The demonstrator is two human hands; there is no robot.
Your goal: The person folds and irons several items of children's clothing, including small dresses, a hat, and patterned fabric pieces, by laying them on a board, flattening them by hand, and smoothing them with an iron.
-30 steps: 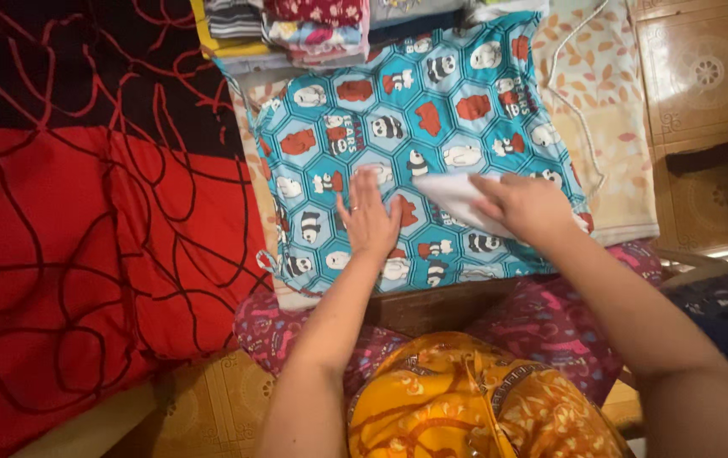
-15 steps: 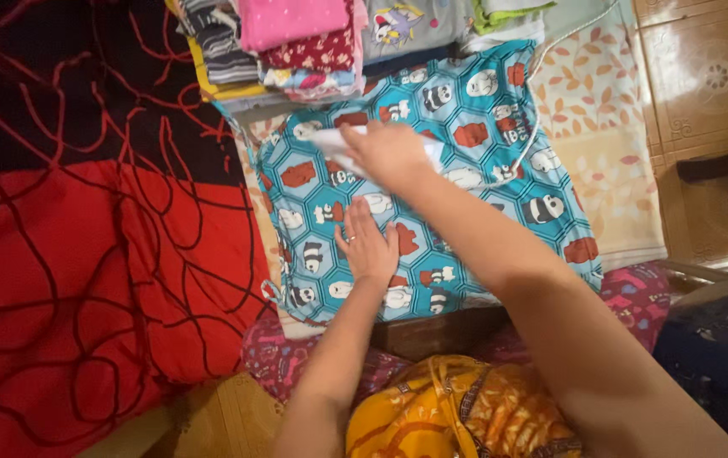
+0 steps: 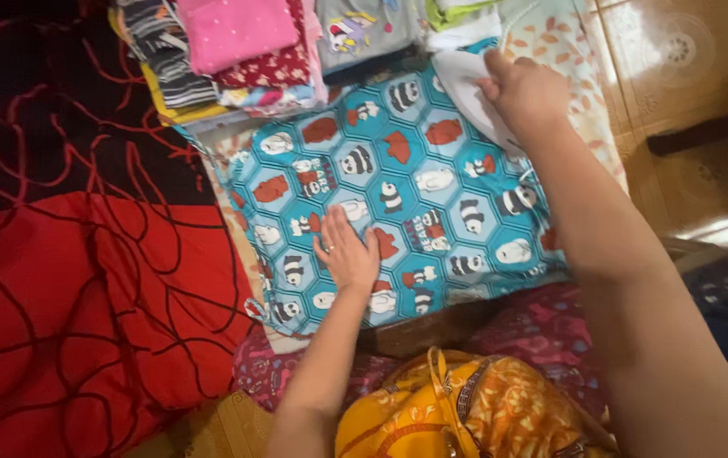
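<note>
A blue garment (image 3: 432, 178) printed with bears and pandas lies spread flat on a pale leaf-patterned cloth (image 3: 588, 127). My left hand (image 3: 347, 254), a ring on one finger, presses flat on the garment's near left part with fingers together. My right hand (image 3: 525, 89) is closed on a white iron (image 3: 461, 76) at the garment's far right corner. The iron's sole rests on the fabric, and most of its body is hidden under the hand.
Stacks of folded clothes (image 3: 237, 42) line the far edge, pink, striped and grey among them. A red and black blanket (image 3: 67, 280) covers the left. Tiled floor (image 3: 686, 76) lies to the right. My orange patterned lap (image 3: 465, 407) is at the bottom.
My right hand swept the iron from the garment's right middle to its far left, then across to the far right corner. The left hand stayed pressed on the fabric.
</note>
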